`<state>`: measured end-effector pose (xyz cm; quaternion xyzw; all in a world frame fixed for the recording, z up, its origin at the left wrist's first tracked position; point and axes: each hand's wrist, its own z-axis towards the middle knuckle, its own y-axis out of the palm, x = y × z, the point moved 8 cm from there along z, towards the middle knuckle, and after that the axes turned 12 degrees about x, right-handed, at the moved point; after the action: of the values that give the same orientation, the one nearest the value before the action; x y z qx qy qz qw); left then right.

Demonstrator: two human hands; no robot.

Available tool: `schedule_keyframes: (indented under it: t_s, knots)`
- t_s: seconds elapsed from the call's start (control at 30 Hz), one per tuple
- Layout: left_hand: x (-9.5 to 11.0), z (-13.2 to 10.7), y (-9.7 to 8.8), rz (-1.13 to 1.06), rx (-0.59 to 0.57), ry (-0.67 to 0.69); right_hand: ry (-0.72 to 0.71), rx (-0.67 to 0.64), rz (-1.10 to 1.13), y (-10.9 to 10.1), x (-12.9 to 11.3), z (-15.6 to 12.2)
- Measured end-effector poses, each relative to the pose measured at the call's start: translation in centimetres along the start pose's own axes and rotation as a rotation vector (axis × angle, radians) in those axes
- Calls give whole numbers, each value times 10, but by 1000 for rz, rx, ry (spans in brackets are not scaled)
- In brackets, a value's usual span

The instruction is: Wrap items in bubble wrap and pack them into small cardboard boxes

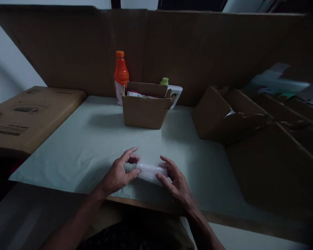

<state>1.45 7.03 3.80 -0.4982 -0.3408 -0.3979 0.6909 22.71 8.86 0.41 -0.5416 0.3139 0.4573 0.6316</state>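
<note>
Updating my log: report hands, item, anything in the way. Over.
Right hand gripping bubble-wrap bundle at right end. Left hand open by left end. Carton beyond, clear of both hands.

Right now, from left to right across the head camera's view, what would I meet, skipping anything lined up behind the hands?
Flat-lying cardboard box, left hand, translucent packet, right hand, open-topped cardboard boxes.

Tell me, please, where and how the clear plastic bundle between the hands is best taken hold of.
Probably by its two short ends, left hand from the left and right hand from the right, as the bundle lies lengthwise between them.
</note>
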Motion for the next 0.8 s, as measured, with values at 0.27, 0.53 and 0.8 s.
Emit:
schedule_keyframes:
  t_s: [0.27, 0.53, 0.8]
  knots:
    - [80, 164, -30, 586, 439, 554, -2, 133, -186, -17, 26, -5]
    - [65, 192, -25, 804, 264, 479, 52, 229, -91, -31, 23, -2]
    - [104, 41, -53, 732, 323, 645, 85, 311, 105, -118, 4, -21]
